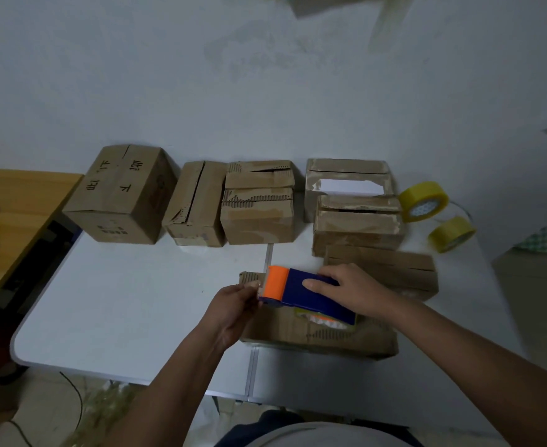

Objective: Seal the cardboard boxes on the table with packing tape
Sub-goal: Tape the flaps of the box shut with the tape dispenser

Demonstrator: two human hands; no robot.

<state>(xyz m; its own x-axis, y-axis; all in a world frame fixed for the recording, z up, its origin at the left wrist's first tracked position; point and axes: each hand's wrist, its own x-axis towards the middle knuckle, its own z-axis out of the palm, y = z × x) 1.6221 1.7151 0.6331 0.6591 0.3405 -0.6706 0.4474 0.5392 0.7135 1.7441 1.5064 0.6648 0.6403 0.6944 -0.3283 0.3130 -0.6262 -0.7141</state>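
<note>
- White folding table (120, 304) set against a pale wall (201, 75); a wooden desk (17, 201) adjoins at far left.
- Near box (317, 337): flat cardboard, at the front edge of the table, beneath both hands.
- Tape dispenser (307, 293): blue body, orange roller end, lying over the near box's top.
- Right hand (349, 290): fingers curled over the dispenser's blue body, gripping it.
- Left hand (236, 304): fingertips pinching at the dispenser's orange end; the tape itself is too faint to make out.
- Back row: printed box (123, 195), two worn boxes (198, 204) (259, 203), then a stacked pair (352, 201) and a low box (385, 269).
- Two yellow tape rolls (423, 201) (452, 233), far right on the table.
</note>
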